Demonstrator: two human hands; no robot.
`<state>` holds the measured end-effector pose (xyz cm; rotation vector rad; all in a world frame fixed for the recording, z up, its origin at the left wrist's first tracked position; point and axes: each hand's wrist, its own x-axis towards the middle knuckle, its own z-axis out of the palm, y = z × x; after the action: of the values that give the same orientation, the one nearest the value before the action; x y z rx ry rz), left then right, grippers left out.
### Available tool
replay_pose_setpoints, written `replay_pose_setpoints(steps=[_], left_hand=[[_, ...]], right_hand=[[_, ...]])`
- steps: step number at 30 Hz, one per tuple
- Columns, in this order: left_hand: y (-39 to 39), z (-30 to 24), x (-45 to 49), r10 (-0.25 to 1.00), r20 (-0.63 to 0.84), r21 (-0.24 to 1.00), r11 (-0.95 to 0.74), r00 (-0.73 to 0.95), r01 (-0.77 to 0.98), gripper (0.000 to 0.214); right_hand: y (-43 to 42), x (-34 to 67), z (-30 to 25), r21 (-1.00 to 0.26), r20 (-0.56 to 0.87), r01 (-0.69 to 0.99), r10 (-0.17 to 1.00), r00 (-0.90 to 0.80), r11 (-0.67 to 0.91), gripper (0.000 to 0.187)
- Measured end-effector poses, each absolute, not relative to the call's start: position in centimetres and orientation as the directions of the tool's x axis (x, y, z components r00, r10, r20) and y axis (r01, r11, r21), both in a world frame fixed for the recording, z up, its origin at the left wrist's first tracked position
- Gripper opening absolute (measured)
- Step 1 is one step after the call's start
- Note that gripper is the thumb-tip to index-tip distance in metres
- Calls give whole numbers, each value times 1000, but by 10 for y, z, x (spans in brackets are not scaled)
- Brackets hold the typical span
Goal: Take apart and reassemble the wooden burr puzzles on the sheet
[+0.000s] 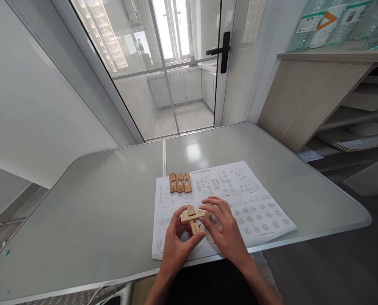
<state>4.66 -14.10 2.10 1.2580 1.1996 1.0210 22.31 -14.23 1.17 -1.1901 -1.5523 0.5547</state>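
Note:
Several pale wooden puzzle pieces (194, 216), crossed over one another, are held between both hands above the printed sheet. My left hand (179, 239) is closed round their left side, thumb against the lower upright piece. From the right, my right hand (222, 226) pinches the end of the crosswise piece with thumb and fingers. Beyond the hands, three darker notched wooden pieces (180, 183) lie side by side on the upper left of the instruction sheet (258, 212). The sheet bears rows of small assembly drawings, partly hidden under my hands.
A grey-green table (106, 220) with a metal edge carries the sheet. Behind it stands a glass door with a black handle (223, 51). A wooden shelf unit (315, 89) with plastic bottles (331, 25) on top is at right.

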Motion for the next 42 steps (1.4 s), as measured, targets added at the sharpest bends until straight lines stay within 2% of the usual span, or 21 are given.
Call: replay_pose_setpoints(steps=[7,13,19,26,29,33,37,40,42], left_hand=[[-142,27,49,985,-88,990,70,146,124,71],[-140,28,49,986,-106,992,96,131,79,70],[-140,24,49,991,-118,991,121,63,-48,72],[-139,23,49,990,-116,992,120,84,-46,75],[-139,24,51,993,-105,991,109,48,-80,74],[-140,23,51,992,-109,988,115,64,-101,73],[-140,20,47,994,-88,990,94,58,-109,76],[-140,18,43,998,-58,990,62,35,-128,79],[-139,18,42,999,-41,988,46,35,-149,80]], right_hand=[[-144,225,8,-839,430,391,901,52,378,15],[-142,223,8,-850,410,396,908,87,347,18],[-148,223,3,-842,354,485,920,169,235,32],[-147,245,-11,-724,258,679,960,107,119,69],[-140,250,-9,-720,215,686,974,73,107,70],[-139,252,7,-848,136,518,991,7,113,52],[-148,257,25,-987,-115,128,983,-142,-96,58],[-150,259,33,-956,-168,-182,936,-308,-232,60],[-149,258,36,-910,-187,-279,904,-385,-307,63]])
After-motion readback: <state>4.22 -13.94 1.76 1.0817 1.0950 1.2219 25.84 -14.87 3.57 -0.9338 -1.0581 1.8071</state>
